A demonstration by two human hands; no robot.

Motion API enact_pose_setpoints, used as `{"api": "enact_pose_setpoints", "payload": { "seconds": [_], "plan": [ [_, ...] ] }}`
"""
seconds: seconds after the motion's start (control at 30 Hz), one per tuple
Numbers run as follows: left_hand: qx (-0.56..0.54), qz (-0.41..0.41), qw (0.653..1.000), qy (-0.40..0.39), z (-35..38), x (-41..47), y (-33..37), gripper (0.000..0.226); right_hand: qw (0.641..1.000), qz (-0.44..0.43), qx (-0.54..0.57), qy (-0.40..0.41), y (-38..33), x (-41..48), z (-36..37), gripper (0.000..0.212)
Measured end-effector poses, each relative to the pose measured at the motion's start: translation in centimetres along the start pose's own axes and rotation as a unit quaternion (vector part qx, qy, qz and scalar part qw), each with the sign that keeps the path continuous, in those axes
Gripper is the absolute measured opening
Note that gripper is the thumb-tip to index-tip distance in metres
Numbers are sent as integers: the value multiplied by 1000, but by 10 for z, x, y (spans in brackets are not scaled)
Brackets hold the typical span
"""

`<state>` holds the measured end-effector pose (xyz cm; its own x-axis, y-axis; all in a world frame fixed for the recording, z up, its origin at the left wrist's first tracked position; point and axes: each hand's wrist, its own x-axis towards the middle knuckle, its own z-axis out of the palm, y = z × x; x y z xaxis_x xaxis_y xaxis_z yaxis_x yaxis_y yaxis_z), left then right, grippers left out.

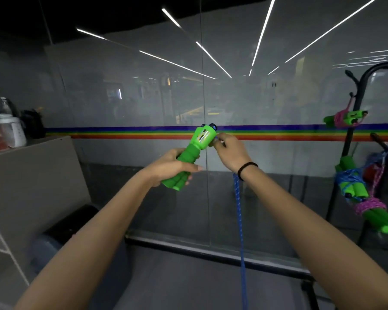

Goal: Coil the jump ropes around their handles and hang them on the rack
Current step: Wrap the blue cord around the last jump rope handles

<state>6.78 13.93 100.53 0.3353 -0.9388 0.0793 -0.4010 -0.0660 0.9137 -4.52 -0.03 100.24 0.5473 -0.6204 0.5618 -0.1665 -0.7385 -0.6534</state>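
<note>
My left hand (pixel 171 165) grips a pair of green jump-rope handles (pixel 194 151), held together and tilted up to the right. Beside the handles' upper end my right hand (pixel 230 151) pinches the blue rope (pixel 239 218), which hangs straight down below my right wrist and out of view. A black rack (pixel 356 104) stands at the right. On it hang a green-handled bundle wound in pink rope (pixel 343 118), one wound in blue rope (pixel 349 182) and a lower one in pink rope (pixel 374 211).
A glass wall with a rainbow stripe (pixel 121 132) faces me, with a black floor rail (pixel 211 251) at its base. A grey cabinet (pixel 27 175) at the left carries containers and a white appliance (pixel 11 130). A dark bin (pixel 70 229) sits beside it.
</note>
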Motion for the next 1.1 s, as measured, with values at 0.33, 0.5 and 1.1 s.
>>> {"api": "enact_pose_setpoints", "payload": {
  "seconds": [0.33,0.5,1.1],
  "plan": [
    [-186,-42,964,-188,-13,10,-14,60,989,-35,-79,-123,26,-44,4,30],
    [-176,-79,960,-202,-8,17,-13,50,956,4,-202,-211,15,-58,0,27],
    [459,111,881,-3,39,7,-19,28,937,-169,-154,-264,-24,-10,-66,27]
  ]
}}
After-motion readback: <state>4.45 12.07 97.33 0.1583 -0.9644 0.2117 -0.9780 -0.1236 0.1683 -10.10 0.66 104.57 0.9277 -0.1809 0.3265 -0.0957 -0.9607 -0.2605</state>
